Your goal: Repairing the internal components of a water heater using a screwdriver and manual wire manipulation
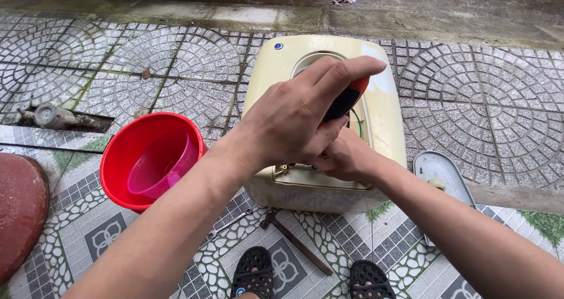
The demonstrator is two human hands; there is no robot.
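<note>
The left hand (294,120) grips an orange-and-black screwdriver handle (348,97), rigid and grippy; the right hand (346,158) braces the bulky, probably heavy cream plastic water heater (385,111), fingers curled.

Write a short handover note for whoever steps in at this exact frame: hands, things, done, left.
Left hand: gripping a screwdriver by its orange-black handle, tip down into the heater opening.
Right hand: low at the heater's front edge, under the left; what it holds is hidden.
Cover lies off, right of the heater.
Wrench and a rusty tool lie by the feet; red bucket at left.
Left: work inside the opening unfinished.
</note>
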